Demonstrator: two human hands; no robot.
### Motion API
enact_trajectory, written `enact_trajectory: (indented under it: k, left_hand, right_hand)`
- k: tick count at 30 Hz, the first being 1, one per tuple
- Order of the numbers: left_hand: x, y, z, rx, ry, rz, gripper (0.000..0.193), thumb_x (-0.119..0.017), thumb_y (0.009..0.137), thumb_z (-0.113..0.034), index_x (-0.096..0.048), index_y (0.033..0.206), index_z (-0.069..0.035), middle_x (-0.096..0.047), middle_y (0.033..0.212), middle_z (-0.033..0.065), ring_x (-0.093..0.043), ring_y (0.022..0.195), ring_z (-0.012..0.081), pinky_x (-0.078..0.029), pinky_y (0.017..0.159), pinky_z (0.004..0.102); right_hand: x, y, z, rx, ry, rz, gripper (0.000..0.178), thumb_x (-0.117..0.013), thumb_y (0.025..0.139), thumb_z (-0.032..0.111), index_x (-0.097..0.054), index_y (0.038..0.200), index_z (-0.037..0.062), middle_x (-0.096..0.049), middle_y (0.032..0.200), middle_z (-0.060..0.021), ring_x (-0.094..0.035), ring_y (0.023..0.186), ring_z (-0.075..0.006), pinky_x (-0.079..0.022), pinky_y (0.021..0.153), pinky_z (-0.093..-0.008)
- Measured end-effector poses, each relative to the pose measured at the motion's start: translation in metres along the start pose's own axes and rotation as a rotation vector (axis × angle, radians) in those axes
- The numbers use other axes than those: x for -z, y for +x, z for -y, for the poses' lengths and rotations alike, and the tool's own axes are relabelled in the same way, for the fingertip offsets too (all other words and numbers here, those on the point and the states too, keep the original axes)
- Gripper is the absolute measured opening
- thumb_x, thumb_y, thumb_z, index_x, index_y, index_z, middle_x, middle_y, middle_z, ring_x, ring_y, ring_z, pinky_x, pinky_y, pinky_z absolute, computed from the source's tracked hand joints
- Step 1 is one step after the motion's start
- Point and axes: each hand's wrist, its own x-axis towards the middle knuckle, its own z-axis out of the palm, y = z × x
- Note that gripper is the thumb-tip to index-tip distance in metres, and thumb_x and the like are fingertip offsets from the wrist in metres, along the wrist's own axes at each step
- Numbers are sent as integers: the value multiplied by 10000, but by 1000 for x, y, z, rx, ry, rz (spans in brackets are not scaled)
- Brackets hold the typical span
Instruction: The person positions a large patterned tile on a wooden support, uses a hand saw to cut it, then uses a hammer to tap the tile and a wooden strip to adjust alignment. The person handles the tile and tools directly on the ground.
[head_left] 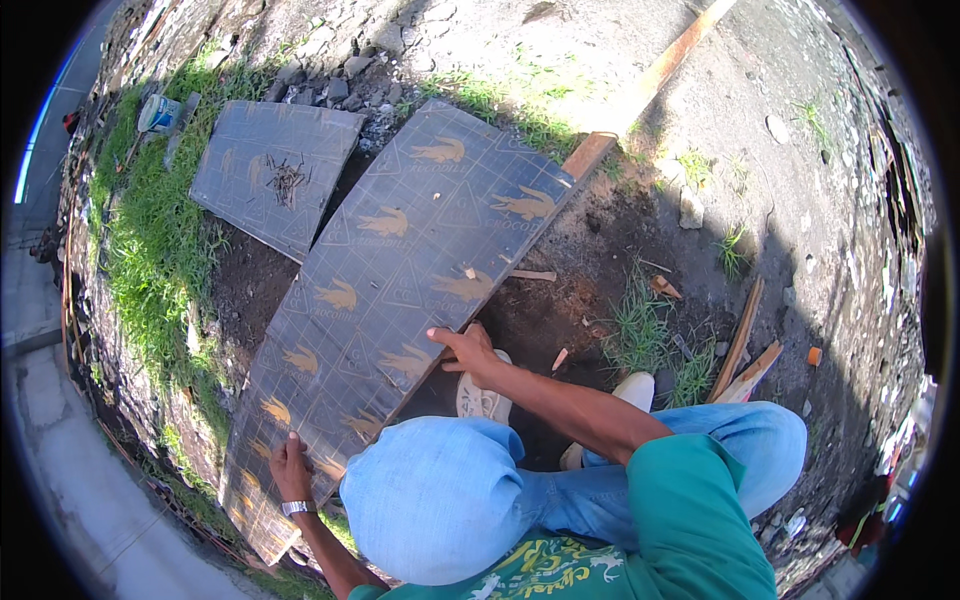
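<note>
A long dark plywood panel [400, 270] with yellow printed animal figures lies slantwise before me, from the lower left to the upper middle. My left hand [292, 468], with a silver watch at its wrist, rests on the panel's lower part. Its fingers are curled together, and anything between them is too small to make out. My right hand [472, 357] is closed around the panel's near edge, one finger reaching over the top face and the others partly hidden. Small wood chips [470, 272] are scattered on the panel.
A smaller dark panel [240, 160] carries a pile of nails [287, 183]. A white bucket [159, 114] stands in the grass at far left. A timber [680, 65] lies at the top, and wood offcuts [740, 340] lie to the right. My bent knee [430, 500] is close to the panel.
</note>
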Motion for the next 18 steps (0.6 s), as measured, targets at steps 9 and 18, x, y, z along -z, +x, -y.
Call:
enact_trajectory:
  k: [9,18]
  left_hand:
    - [-311,62,-306,-803,140,807,387,-696,1046,-388,-698,1115,-7,-689,893,76,-654,789,152,-531,708,327]
    - [-490,12,-427,-1355,550,806,536,-725,984,-434,-670,1377,-74,-536,1537,286,-556,1395,407,-447,1152,515]
  right_hand:
    - [91,-101,203,195,-1586,91,384,-769,935,371,-829,1068,15,-808,1080,-189,-791,1017,-319,-639,773,-484]
    - [53,-347,288,1002,-1709,199,273,-704,943,240,-784,1075,14,-799,1015,-177,-779,984,-386,-620,811,-503]
